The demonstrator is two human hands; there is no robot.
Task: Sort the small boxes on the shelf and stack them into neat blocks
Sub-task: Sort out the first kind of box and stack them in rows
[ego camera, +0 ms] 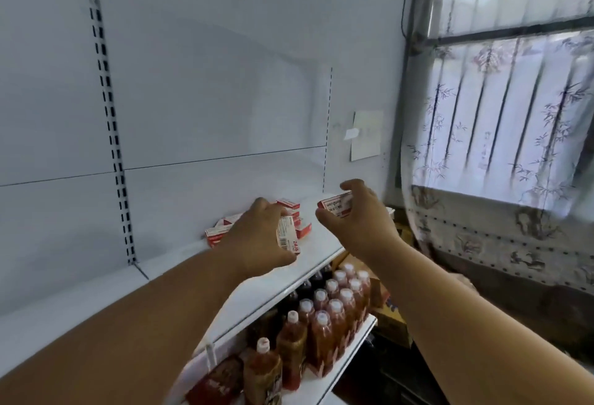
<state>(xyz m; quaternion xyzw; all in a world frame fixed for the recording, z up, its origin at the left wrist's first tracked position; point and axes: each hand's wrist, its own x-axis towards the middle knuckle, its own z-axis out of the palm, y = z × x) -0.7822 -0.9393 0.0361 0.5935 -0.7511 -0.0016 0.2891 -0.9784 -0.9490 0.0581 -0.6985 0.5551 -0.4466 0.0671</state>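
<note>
Small red-and-white boxes lie on the white shelf (180,276). My left hand (257,237) grips one small box (286,234) upright, its barcode side facing me, just above the shelf. My right hand (356,218) holds a second small box (334,206) between thumb and fingers, raised above the shelf's right end. Behind my left hand sits a loose pile of boxes (291,214), some stacked, and more boxes (220,231) lie tilted at its left. My left hand hides part of the pile.
A slotted upright (111,134) runs up the white back panel. On the lower shelf stand several bottles with white caps (324,324). A paper note (366,134) hangs on the wall. A curtained window (501,108) is at the right.
</note>
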